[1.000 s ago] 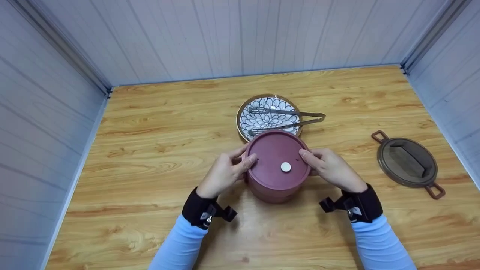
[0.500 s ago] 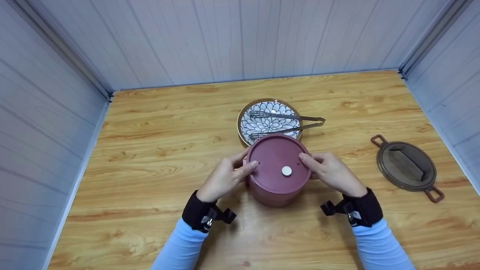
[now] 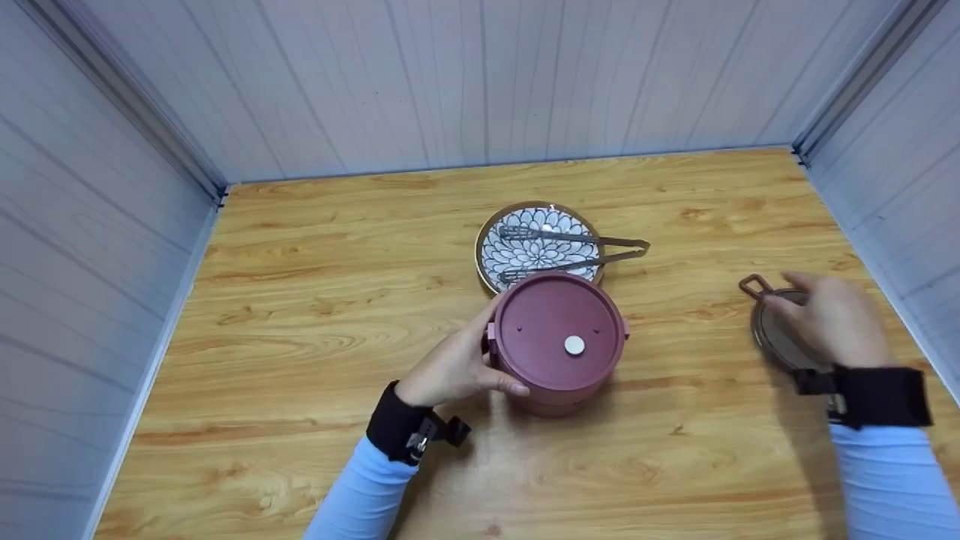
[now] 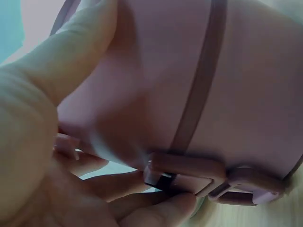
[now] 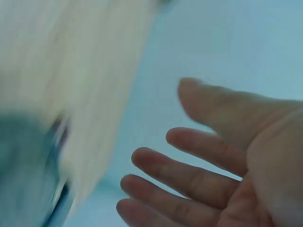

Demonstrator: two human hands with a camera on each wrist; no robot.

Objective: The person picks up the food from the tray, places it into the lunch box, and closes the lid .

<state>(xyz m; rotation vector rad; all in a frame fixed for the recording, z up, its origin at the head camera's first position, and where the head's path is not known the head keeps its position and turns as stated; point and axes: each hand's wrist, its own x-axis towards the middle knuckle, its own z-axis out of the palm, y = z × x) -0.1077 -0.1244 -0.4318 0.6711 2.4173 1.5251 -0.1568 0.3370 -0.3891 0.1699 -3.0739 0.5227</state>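
Observation:
A round maroon lunch box (image 3: 555, 311), with a white button on its top, stands at the middle of the table. My left hand (image 3: 450, 367) grips its left side, thumb against the front wall. In the left wrist view, my fingertips lie by a clip (image 4: 189, 175) on the side wall. Over at the right, my right hand (image 3: 844, 322) is above a round grey-brown lid (image 3: 775, 337) with loops, covering much of it. The right wrist view shows that hand's fingers (image 5: 184, 182) spread and relaxed, holding nothing.
Behind the lunch box is a flower-patterned plate (image 3: 491, 236) with a brown rim. Metal tongs (image 3: 626, 242) lie across it, their bent end past its right edge. Pale panel walls (image 3: 480, 82) enclose the wooden table (image 3: 322, 315) at the back and sides.
My right hand has let go of the lunch box and moved right, over the lid. My left thumb has slid from the top of the lunch box down to its front side.

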